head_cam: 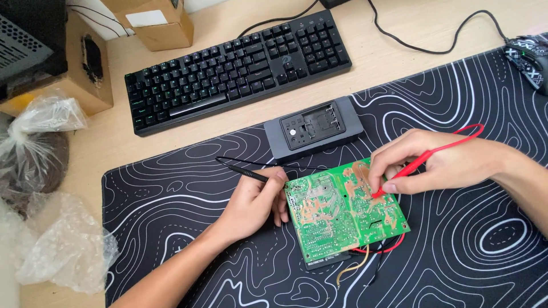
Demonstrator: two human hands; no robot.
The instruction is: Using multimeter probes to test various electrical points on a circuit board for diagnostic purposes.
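Two probes on one green circuit board [342, 214] — right hand [439, 162] pinching the red probe [419, 162] tip-down, left hand [254, 202] gripping the black probe [248, 173] at the board's edge — steady tips would serve best.

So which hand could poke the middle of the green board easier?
Probably the right hand: its red probe already has its tip down on the board. The left hand holds the black probe at the board's left edge.

bright, even light | soft shadows | sharp focus | slight edge distortion
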